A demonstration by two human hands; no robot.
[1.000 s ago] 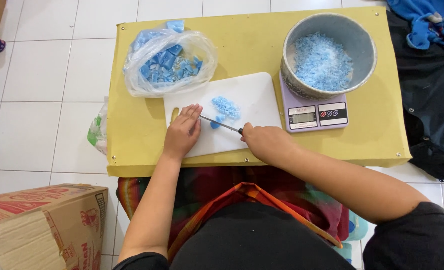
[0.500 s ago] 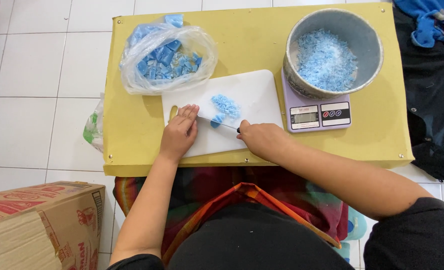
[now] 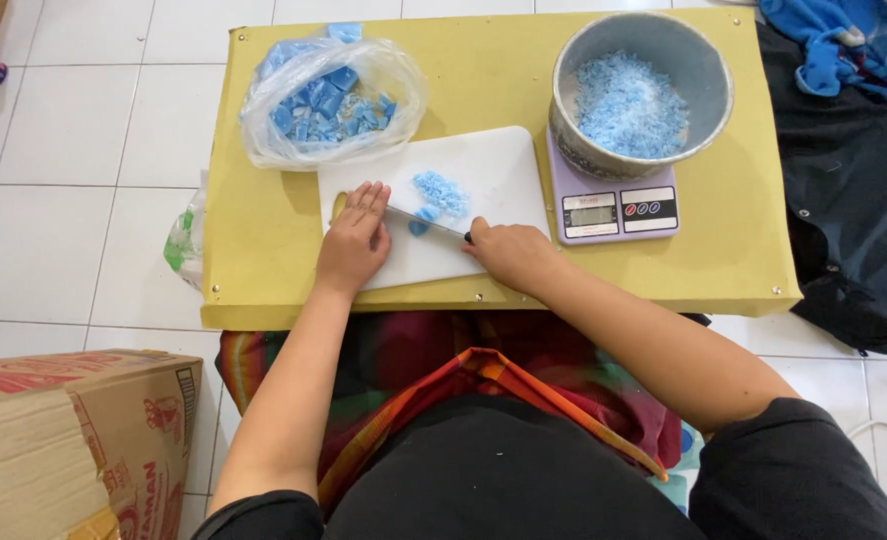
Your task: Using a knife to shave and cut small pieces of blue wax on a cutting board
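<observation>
White cutting board [image 3: 484,170] sits mid-front on the yellow tabletop [image 3: 264,240]; using it as reference. Left hand [image 3: 354,240] lies flat on the board's near-left part, fingers [image 3: 369,200] extended and held close together, tips over the blade end of the knife [image 3: 426,224]. Right hand [image 3: 509,252] at the board's near-right edge, fingers curled around the knife handle, gripping it; blade runs left across the board toward the left hand. Small heap of blue shavings [image 3: 442,190] on the board just beyond the blade, with one blue chunk [image 3: 419,226] touching or right at the blade, can't tell which. Beyond the board's left corner: clear plastic bag [image 3: 329,100] of blue blocks, mouth open. Right of the board, touching or just beside its edge: lilac digital scale [image 3: 614,210] carrying a grey metal bowl [image 3: 584,140] filled with blue shavings. Off the tabletop, left of the board, a cardboard box [image 3: 74,430] stands on the tiled floor [image 3: 64,200]; dark clothing [image 3: 844,180] is piled to the right.
</observation>
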